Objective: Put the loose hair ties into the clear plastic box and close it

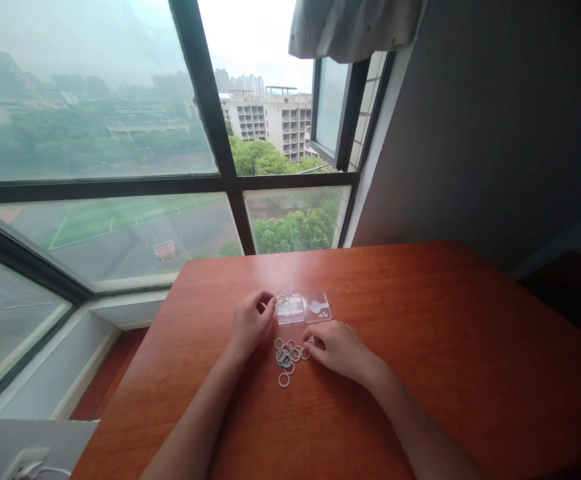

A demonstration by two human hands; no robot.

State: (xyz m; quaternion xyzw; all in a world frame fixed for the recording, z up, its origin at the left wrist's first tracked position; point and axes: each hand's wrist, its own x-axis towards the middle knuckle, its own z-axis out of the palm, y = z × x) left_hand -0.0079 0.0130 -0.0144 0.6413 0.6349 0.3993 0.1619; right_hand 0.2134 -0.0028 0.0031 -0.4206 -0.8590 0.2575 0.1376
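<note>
A pile of small ring-shaped hair ties (pixel 285 358), mostly pale grey with some pinkish and yellowish ones, lies on the table between my forearms. Just beyond it sits a clear plastic box (pixel 290 315), its lid (pixel 319 307) folded open to the right. A few hair ties (pixel 283 299) are in the box's back left part. My left hand (pixel 254 321) is closed, thumb and fingers pinched at the box's left edge. At the right side of the pile, my right hand (pixel 337 345) pinches a hair tie, mostly hidden by the fingertips.
The reddish-brown wooden table (pixel 445 333) stretches well to the right. Dark-framed windows (pixel 235 181) rise behind its far edge, one pane open outward. A grey curtain (pixel 353 30) hangs above. A wall socket with a white plug (pixel 30 468) is at the lower left.
</note>
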